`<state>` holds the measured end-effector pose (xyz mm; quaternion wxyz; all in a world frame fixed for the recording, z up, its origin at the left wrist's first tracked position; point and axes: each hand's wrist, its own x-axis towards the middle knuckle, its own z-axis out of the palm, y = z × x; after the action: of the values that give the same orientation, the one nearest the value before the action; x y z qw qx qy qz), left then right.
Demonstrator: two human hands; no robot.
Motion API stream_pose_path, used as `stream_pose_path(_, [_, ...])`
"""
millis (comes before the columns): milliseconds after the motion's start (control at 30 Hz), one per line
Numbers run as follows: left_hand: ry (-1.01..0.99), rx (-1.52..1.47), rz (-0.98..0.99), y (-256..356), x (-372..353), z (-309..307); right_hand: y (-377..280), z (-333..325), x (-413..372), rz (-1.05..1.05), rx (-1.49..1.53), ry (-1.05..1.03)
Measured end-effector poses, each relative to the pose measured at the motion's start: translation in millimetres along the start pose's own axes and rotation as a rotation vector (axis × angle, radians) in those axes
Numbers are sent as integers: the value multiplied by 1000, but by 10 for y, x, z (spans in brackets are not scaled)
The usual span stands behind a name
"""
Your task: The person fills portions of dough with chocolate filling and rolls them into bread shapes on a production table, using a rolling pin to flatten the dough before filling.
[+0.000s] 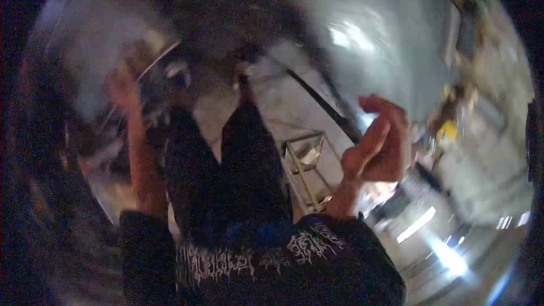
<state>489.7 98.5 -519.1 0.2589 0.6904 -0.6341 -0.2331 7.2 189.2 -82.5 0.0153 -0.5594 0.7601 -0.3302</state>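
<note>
The view is heavily blurred by motion and looks straight down my body. My right hand [381, 146] is raised at the right with fingers curled loosely and nothing in it. My left hand [123, 92] reaches out at the left toward a blurred pile of things; whether it holds anything I cannot tell. Between the arms hang my dark trousers [226, 175] and a dark top with white lettering [255, 258].
A small metal-framed stand [306, 167] sits by my right leg on a pale floor [294, 96]. A large pale grey surface [391, 39] fills the upper right. Yellow and green objects [447, 130] blur at the far right. A thin curved rim [158, 59] shows upper left.
</note>
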Motion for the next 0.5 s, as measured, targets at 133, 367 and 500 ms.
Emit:
stream_pose_path(133, [-12,132,52,739,47,206,1099,-1290,-123,216,-539,244])
stream_pose_path(367, [-59,-57,114,1903,-807,808,2480,-2504,-1164,782,-711,-46])
stream_pose_path(500, [-186,-194,-101,2402,-1112,1159,2985,-2376,-1358,776,-590,-60])
